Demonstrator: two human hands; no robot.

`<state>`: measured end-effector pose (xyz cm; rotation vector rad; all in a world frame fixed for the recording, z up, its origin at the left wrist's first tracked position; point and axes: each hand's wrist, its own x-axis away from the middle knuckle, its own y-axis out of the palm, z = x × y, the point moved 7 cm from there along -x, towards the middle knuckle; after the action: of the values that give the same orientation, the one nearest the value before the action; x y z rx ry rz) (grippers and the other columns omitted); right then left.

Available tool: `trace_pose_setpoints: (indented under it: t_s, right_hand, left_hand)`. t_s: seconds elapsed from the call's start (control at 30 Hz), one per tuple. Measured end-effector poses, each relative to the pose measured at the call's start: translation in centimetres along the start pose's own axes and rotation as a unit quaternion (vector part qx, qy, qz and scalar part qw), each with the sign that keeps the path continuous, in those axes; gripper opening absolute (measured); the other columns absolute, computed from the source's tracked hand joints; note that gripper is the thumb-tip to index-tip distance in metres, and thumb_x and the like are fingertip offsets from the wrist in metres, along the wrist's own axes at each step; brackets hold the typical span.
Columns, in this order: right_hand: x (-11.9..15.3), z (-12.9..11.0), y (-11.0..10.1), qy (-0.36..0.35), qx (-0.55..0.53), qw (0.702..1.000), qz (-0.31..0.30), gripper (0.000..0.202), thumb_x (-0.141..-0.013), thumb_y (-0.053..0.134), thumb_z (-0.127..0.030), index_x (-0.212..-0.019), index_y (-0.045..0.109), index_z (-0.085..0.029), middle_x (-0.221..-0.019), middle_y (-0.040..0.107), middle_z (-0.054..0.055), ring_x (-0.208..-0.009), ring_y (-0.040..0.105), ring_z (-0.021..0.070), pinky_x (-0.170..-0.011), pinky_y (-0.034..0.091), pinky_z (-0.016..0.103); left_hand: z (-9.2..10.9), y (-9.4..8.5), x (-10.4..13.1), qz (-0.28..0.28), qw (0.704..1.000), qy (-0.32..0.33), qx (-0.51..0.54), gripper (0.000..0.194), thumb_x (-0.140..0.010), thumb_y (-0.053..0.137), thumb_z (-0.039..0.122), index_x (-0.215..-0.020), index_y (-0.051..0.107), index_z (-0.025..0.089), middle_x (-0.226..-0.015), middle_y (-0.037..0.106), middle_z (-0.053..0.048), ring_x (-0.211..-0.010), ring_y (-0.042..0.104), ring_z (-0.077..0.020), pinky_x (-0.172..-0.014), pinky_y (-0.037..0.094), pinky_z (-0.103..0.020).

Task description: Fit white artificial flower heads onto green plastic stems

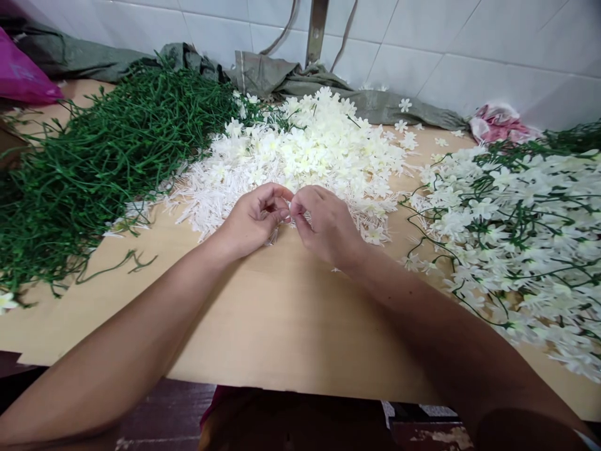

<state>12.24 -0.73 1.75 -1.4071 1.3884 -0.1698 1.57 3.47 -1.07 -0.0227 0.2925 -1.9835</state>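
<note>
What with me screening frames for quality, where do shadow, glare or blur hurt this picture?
Head view: soft shadow on the tabletop beside the left forearm; right forearm darker; piled white blossoms nearly washed out; corners stretched; detail between the fingertips too soft to read.

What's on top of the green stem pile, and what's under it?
No separate item shows on top of the green stem pile, just tangled stems. Brown board shows around its near edge; whatever lies beneath its middle is covered.
</note>
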Motion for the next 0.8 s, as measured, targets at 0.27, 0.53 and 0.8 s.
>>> trace_pose_setpoints:
  t_s: [0.27,0.53,0.8]
  right_hand:
    - [0.1,3.5,1.2,0.152,-0.307,0.940,0.006,0.011,-0.075,0.055,-0.014,-0.077,0.045,-0.020,-0.073,0.054,-0.002,-0.064,0.052,0.0087,-0.058,0.043,0.025]
    - [0.0,4.2,1.8,0.216,-0.395,0.893,-0.001,0.016,-0.071,0.063,-0.018,-0.074,0.047,-0.020,-0.064,0.052,-0.005,-0.058,0.049,0.0072,-0.053,0.042,0.023]
    - [0.1,3.1,1.1,0.178,-0.345,0.921,0.010,0.012,-0.072,0.059,-0.016,-0.078,0.049,-0.019,-0.070,0.053,-0.003,-0.065,0.053,0.0085,-0.065,0.047,0.027]
  left_hand:
    - [1.0,-0.5,0.3,0.014,0.999,-0.009,0.042,0.019,-0.075,0.061,0.016,-0.093,0.056,0.017,-0.074,0.064,-0.001,-0.067,0.060,-0.0099,-0.063,0.047,-0.023]
    - [0.0,-1.0,-0.3,0.059,0.998,-0.027,0.018,0.020,-0.065,0.067,0.015,-0.082,0.057,0.016,-0.068,0.056,0.002,-0.060,0.053,-0.0081,-0.059,0.043,-0.022]
    - [-0.4,-0.4,0.0,0.001,0.999,-0.053,-0.001,0.011,-0.069,0.066,0.022,-0.074,0.060,0.014,-0.062,0.058,0.001,-0.053,0.049,-0.0079,-0.051,0.037,-0.022]
